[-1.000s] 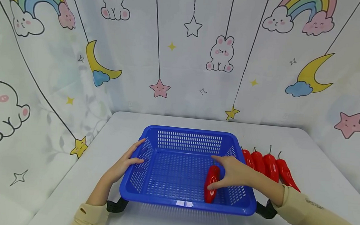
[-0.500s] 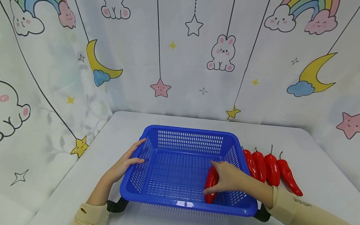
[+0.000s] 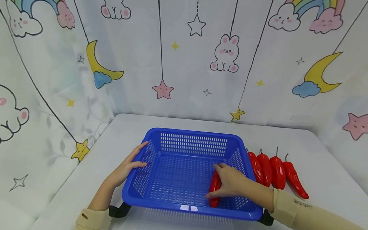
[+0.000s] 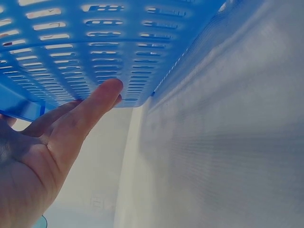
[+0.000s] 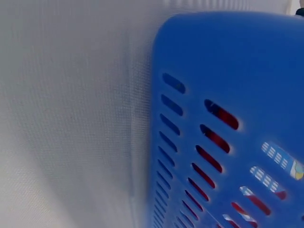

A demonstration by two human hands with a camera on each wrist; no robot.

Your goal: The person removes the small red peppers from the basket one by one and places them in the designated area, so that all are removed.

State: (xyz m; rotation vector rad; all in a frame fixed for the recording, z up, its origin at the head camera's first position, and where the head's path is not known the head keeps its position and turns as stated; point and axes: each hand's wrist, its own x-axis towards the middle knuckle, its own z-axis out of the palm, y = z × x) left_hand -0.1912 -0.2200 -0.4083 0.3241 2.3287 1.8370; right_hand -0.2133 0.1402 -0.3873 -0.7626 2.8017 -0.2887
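Note:
A blue plastic basket [image 3: 183, 209] with slotted walls stands on the white table. My left hand [image 3: 128, 165] holds its left rim, thumb and a fingertip over the edge; in the left wrist view, other fingers of this left hand [image 4: 71, 128] lie against the outer wall. Inside the basket, near its right end, a red chili pepper [image 3: 215, 189] lies lengthwise. My right hand [image 3: 230, 181] reaches over the right rim and grips this pepper, thumb at its near part and fingers by its far end. The right wrist view shows no hand, only the slotted basket wall [image 5: 228, 57] with red behind the slots.
Several more red chili peppers [image 3: 277, 172] lie in a row on the table [image 3: 295, 142], just right of the basket. Black straps [image 3: 119, 211] are on both wrists. Behind the table hangs a cloth [image 3: 186, 61] printed with cartoons.
My right hand has come down and slightly left, and its thumb and fingers have closed round the pepper. The left hand and the basket have stayed in place.

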